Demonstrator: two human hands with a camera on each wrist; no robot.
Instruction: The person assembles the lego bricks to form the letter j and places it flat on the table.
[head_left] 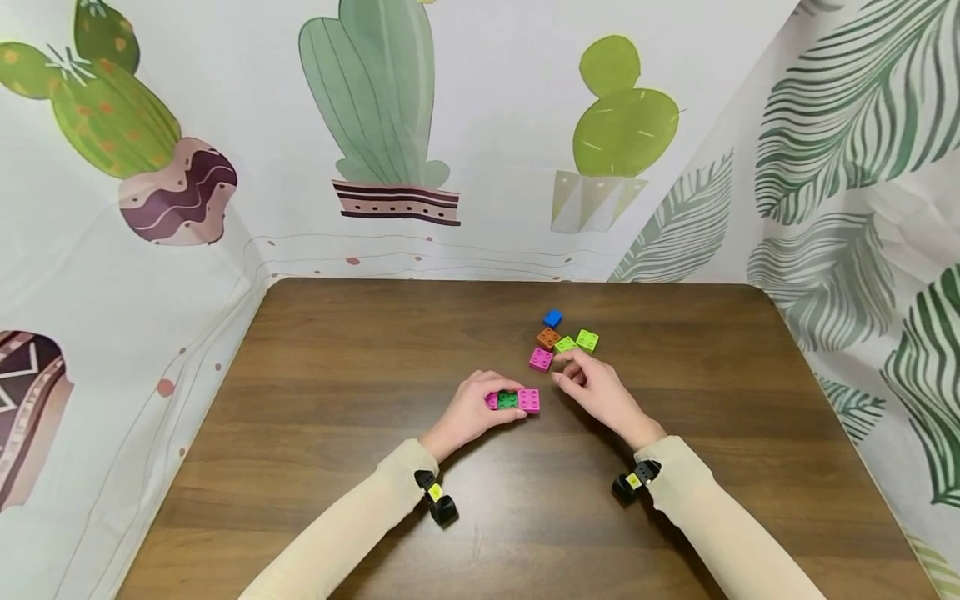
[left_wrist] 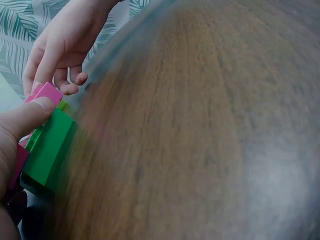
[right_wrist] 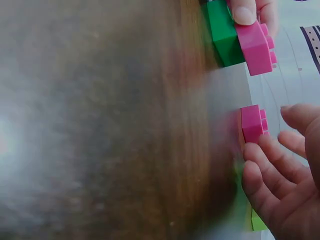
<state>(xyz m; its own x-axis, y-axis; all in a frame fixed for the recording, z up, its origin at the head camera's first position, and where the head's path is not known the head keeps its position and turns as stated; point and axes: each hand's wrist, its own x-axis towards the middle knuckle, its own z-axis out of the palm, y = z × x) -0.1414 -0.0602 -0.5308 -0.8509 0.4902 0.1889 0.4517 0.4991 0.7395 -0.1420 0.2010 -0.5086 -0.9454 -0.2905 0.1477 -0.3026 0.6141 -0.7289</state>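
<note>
My left hand (head_left: 478, 407) grips a row of toy building bricks between thumb and fingers. The row has a green brick (head_left: 507, 401) in the middle and a pink brick (head_left: 528, 401) at its right end, set higher. Another pink part shows at the left end, partly covered by the hand. My right hand (head_left: 596, 392) is beside the loose bricks with loosely bent fingers and nothing seen in its grasp. Its fingertips are near a loose pink brick (right_wrist: 253, 123) and a lime brick (head_left: 566, 344); whether they touch either I cannot tell.
Behind the hands lie an orange-brown brick (head_left: 548, 337), a blue brick (head_left: 552, 317) and a second lime brick (head_left: 587, 340), on a brown wooden table (head_left: 360, 333). A cactus-print cloth (head_left: 502, 167) hangs along the table's far edge and sides.
</note>
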